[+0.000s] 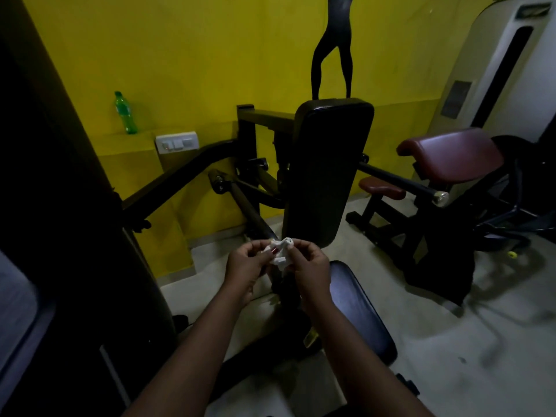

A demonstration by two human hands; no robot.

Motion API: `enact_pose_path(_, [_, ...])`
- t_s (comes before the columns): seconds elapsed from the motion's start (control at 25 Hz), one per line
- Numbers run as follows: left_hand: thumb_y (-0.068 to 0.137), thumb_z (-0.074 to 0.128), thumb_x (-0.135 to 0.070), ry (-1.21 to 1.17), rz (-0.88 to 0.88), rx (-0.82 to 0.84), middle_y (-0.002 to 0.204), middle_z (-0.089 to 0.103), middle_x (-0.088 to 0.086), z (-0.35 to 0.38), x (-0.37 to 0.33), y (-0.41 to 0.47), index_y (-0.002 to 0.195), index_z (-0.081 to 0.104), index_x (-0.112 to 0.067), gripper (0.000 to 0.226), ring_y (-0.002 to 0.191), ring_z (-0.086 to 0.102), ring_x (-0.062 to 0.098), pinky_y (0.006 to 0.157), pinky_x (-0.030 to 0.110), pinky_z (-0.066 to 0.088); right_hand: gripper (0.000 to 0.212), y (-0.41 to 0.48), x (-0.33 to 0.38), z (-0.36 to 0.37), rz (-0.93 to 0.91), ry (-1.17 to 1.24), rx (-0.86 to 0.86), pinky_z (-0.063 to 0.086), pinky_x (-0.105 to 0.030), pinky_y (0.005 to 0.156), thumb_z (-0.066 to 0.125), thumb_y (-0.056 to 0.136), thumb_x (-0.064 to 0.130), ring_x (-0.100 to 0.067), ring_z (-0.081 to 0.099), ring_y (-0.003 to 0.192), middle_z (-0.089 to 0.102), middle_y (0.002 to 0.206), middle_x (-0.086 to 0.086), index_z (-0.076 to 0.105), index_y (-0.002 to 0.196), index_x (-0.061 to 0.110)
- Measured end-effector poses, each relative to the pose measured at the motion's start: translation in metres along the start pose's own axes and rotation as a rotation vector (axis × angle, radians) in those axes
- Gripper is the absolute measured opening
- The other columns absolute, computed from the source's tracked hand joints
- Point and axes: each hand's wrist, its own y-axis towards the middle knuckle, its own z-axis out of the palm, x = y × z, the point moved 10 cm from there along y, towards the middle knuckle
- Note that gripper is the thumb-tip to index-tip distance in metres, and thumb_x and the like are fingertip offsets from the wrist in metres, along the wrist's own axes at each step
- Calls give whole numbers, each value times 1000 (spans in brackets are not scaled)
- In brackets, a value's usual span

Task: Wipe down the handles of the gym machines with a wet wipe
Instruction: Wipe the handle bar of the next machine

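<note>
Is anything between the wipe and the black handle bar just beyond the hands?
Nothing visible. The wipe, held by the left hand and right hand, sits at the near end of the black handle bar, with no object between.

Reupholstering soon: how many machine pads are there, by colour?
Black: 2, backrest and seat
Maroon: 2, large pad and small pad
Total: 4, leaving out an unclear greyish shape at the left edge

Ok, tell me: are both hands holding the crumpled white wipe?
Yes, the left hand and the right hand each pinch the crumpled white wipe between them.
</note>
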Motion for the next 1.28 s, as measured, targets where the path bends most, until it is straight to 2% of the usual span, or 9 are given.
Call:
enact_pose_path(0.2, [90, 65, -12, 94, 87, -161, 93, 72, 6, -14, -6, 44, 93, 69, -18, 7, 85, 66, 20, 70, 29, 52, 10, 40, 42, -1, -433, -392, -172, 55, -34, 78, 67, 87, 20, -6, 62, 89, 65, 98, 9, 65, 97, 20])
enact_pose_path(0.4, [91, 63, -10, 278, 158, -214, 96, 72, 0, -24, -20, 65, 97, 71, -25, 19, 89, 66, 16, 71, 28, 52, 12, 25, 11, 55, -825, -833, 286, 51, -29, 86, 61, 87, 20, -21, 62, 105, 65, 111, -2, 66, 96, 13])
enact_pose_path(0.56, [90, 63, -7, 556, 206, -144, 105, 67, -4, -14, -34, 81, 107, 74, -15, 22, 96, 63, 12, 83, 28, 53, 17, 21, 12, 39, -1080, -803, 158, 56, -31, 82, 60, 91, 20, -20, 64, 99, 69, 107, -9, 68, 97, 7])
enact_pose_path(0.68, [90, 57, 2, 709, 168, -81, 107, 65, -1, -3, -33, 91, 107, 74, -9, 27, 102, 62, 15, 87, 27, 51, 30, 18, 10, 58, -1181, -853, 269, 51, -37, 93, 59, 90, 5, -26, 62, 108, 66, 115, -13, 63, 120, 5])
enact_pose_path(0.84, [88, 49, 12, 648, 93, -92, 104, 62, 1, -3, -31, 96, 103, 74, -5, 34, 94, 56, 8, 83, 26, 51, 35, 16, 3, 52, -1446, -930, 409, 49, -37, 98, 54, 90, 5, -30, 60, 115, 63, 126, -14, 65, 123, 8])
enact_pose_path(0.92, [87, 55, 10, 615, 65, -64, 110, 66, 8, -5, -28, 99, 102, 75, -8, 30, 94, 58, 10, 86, 31, 54, 34, 36, 1, 45, -1166, -801, 358, 54, -33, 89, 60, 88, 8, -22, 64, 110, 66, 120, -8, 68, 119, 18])
enact_pose_path(1.08, [83, 69, 3, 659, 5, 67, 124, 64, 6, -2, -21, 100, 108, 73, -20, 34, 99, 64, 18, 82, 30, 53, 28, 53, -57, 11, -172, -397, -101, 56, -33, 79, 71, 85, 33, -4, 68, 89, 73, 101, 15, 67, 107, 51])
enact_pose_path(1.16, [83, 70, 0, 739, -8, 147, 129, 59, 2, 5, -22, 97, 119, 67, -16, 40, 109, 61, 20, 80, 25, 51, 18, 45, -90, 10, 223, 48, -211, 57, -36, 80, 69, 87, 29, -8, 69, 87, 75, 92, 8, 74, 102, 37])
enact_pose_path(1.28, [84, 71, -5, 932, 26, 181, 138, 54, 1, 10, -25, 101, 127, 63, -15, 45, 120, 55, 25, 81, 30, 50, 27, 31, -110, 44, 683, 657, -206, 55, -33, 83, 52, 97, 7, -30, 61, 109, 65, 114, -14, 61, 123, 3])
